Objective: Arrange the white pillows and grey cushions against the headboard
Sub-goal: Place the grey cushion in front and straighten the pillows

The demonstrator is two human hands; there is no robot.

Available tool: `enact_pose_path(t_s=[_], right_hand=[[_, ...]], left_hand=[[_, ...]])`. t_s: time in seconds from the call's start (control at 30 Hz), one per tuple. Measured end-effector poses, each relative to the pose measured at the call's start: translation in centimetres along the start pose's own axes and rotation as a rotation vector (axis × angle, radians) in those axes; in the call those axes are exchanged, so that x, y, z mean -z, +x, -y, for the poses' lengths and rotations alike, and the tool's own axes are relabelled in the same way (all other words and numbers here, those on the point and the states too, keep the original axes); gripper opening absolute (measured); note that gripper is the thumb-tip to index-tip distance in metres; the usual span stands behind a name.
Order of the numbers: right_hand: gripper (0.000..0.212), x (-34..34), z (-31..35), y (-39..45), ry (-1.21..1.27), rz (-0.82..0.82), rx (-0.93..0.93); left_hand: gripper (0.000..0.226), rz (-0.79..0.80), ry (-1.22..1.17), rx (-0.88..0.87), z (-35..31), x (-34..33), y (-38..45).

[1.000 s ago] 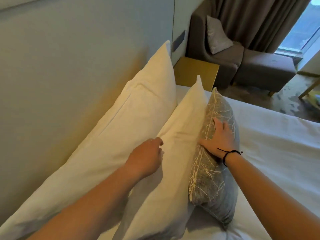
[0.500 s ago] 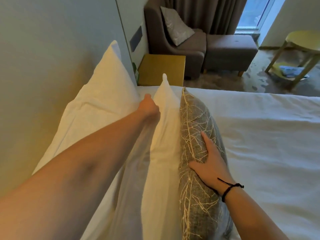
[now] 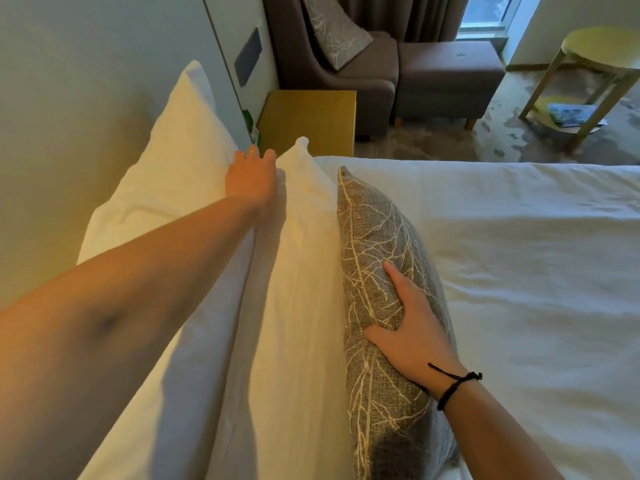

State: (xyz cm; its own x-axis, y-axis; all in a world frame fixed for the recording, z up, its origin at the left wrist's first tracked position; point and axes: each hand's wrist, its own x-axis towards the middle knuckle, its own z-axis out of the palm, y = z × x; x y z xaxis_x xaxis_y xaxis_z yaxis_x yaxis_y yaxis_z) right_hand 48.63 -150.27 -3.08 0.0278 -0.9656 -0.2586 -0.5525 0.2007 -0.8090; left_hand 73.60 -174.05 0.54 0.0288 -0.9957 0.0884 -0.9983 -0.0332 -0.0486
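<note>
Two white pillows stand on edge along the pale headboard (image 3: 69,98): the back pillow (image 3: 173,161) leans on it, the front pillow (image 3: 298,271) leans on the back one. A grey cushion (image 3: 374,237) with a pale branch pattern stands against the front pillow. My left hand (image 3: 251,174) reaches far along the gap between the two pillows, fingers spread near the front pillow's far corner. My right hand (image 3: 408,327), a black cord at the wrist, lies flat and open against the cushion's face.
White bed sheet (image 3: 519,271) spreads to the right. Beyond the bed stand a yellow bedside table (image 3: 311,119), a brown armchair (image 3: 346,74) holding another grey cushion (image 3: 336,32), a footstool (image 3: 446,74) and a round yellow side table (image 3: 602,50).
My left hand has slid farther along between the pillows toward their far end. My right hand stayed pressed on the cushion, and my view swung right and over the pillows.
</note>
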Motion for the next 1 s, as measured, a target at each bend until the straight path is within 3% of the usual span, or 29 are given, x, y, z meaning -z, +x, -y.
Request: enact_pose_path(t_s=[0.07,0.13,0.2,0.27,0.37,0.47,0.57,0.73,1.0], right_hand=[[0.096,0.5,-0.5,-0.3,0.043,0.023,0.002],[0.092,1.0,-0.9,-0.7,0.125,0.064,0.009],[0.084,1.6,-1.4,-0.9,0.155,0.099,0.027],[0.075,2.0,-2.6,-0.7,0.168,0.091,0.023],[0.084,2.4,-5.7,0.8,0.198,0.005,-0.092],[0.103,2.1,-8.3,1.7,0.293,0.014,-0.279],[0.110,0.2,-10.1,1.8,0.321,0.042,-0.379],[0.094,-3.7,-8.7,2.6,0.371,0.043,-0.350],[0.101,-8.3,-3.8,3.4,0.525,0.084,-0.305]], left_hand=[[0.030,-0.023,-0.129,-0.022,-1.9,1.7,-2.8],[0.038,0.095,-0.300,-0.056,-4.1,3.4,-7.2],[0.072,0.260,-0.400,-0.083,-6.7,4.8,-13.1],[0.088,0.311,-0.356,-0.104,-9.1,5.5,-19.3],[0.073,0.367,-0.278,-0.111,-10.8,4.3,-24.8],[0.046,0.359,-0.363,-0.087,-10.1,2.5,-25.8],[0.042,0.337,-0.500,-0.109,-8.2,1.6,-25.8],[0.045,0.258,-0.648,-0.080,-4.4,2.3,-26.8],[0.045,0.009,-0.661,-0.092,0.8,6.3,-25.9]])
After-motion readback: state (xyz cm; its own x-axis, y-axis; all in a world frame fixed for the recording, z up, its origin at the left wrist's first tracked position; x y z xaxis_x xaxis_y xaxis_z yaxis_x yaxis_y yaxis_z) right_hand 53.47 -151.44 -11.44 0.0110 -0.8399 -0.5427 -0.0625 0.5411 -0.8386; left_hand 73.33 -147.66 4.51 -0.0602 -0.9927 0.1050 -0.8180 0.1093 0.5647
